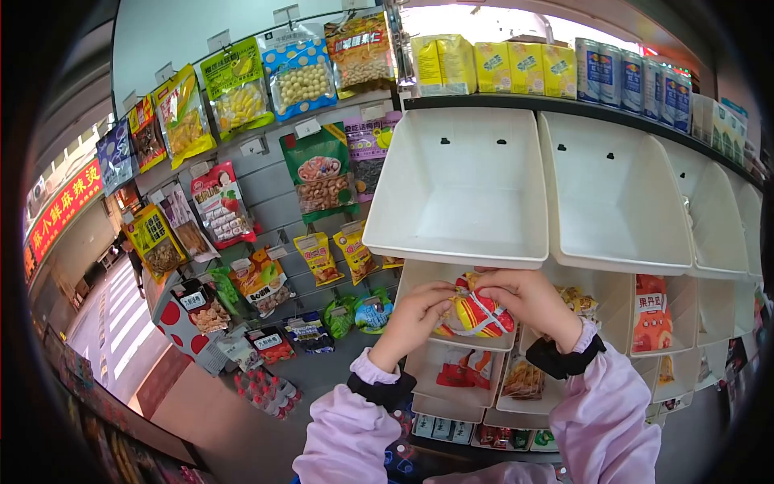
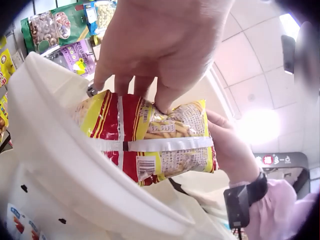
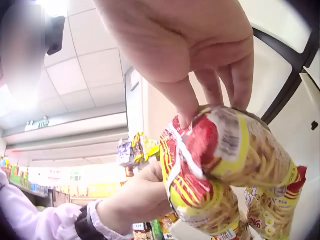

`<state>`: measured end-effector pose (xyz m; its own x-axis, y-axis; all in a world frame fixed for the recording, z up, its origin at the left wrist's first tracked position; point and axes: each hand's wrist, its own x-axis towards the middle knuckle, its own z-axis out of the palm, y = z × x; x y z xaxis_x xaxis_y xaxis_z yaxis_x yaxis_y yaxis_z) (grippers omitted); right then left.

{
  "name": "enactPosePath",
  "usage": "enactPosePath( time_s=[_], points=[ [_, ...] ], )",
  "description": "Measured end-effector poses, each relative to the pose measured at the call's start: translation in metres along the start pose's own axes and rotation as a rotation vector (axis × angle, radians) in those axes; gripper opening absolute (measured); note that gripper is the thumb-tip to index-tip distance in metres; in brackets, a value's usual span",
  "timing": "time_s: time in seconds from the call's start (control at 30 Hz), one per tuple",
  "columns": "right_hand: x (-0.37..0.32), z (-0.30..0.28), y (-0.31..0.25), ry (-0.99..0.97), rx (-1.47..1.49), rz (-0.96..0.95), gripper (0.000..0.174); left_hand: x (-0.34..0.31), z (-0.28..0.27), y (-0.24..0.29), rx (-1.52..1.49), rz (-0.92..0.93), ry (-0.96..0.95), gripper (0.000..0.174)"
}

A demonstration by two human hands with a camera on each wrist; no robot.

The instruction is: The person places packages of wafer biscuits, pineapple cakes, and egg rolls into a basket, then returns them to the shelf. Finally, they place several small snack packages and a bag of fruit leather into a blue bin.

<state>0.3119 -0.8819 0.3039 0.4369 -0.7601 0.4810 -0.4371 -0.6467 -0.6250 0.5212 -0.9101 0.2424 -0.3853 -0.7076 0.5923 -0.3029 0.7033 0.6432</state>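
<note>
In the head view, my left hand (image 1: 415,320) and right hand (image 1: 536,300) hold a red and yellow snack bag (image 1: 476,315) between them, over a white bin in the second row. Clear panels on the bag (image 2: 170,132) show stick-shaped snacks inside, and a pale seam crosses its back. From above, the left hand (image 2: 160,55) pinches it between thumb and fingers. The right hand (image 3: 200,55) grips crinkled packaging (image 3: 235,145) with its thumb and fingertips. Beside that, another similar bag (image 3: 275,210) leans in the right wrist view.
Large white bins (image 1: 455,242) jut out above the hands. Lower bins (image 1: 451,394) hold other packets, one with a red bag (image 1: 650,315). Hanging snack packs (image 1: 322,169) cover the wall at left. Drink cartons and cans (image 1: 598,73) line the top shelf.
</note>
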Motion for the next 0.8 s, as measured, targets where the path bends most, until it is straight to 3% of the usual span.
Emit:
enactPosePath(
  time_s=[0.03,0.3,0.6,0.8],
  points=[
    [-0.003,0.001,0.0,0.055,0.082,-0.083,0.016,-0.002,-0.003,0.01,-0.031,0.001,0.012,0.018],
    [-0.059,0.003,-0.038,0.038,0.212,-0.195,0.016,-0.047,-0.02,0.09,0.039,0.077,-0.029,0.017],
    [-0.164,-0.007,-0.063,-0.094,0.175,-0.29,0.032,-0.126,0.032,0.136,-0.163,0.06,-0.124,0.015],
    [-0.255,-0.022,-0.059,-0.19,0.323,-0.045,0.029,-0.172,0.112,0.144,-0.409,0.014,-0.27,0.015]
  ],
)
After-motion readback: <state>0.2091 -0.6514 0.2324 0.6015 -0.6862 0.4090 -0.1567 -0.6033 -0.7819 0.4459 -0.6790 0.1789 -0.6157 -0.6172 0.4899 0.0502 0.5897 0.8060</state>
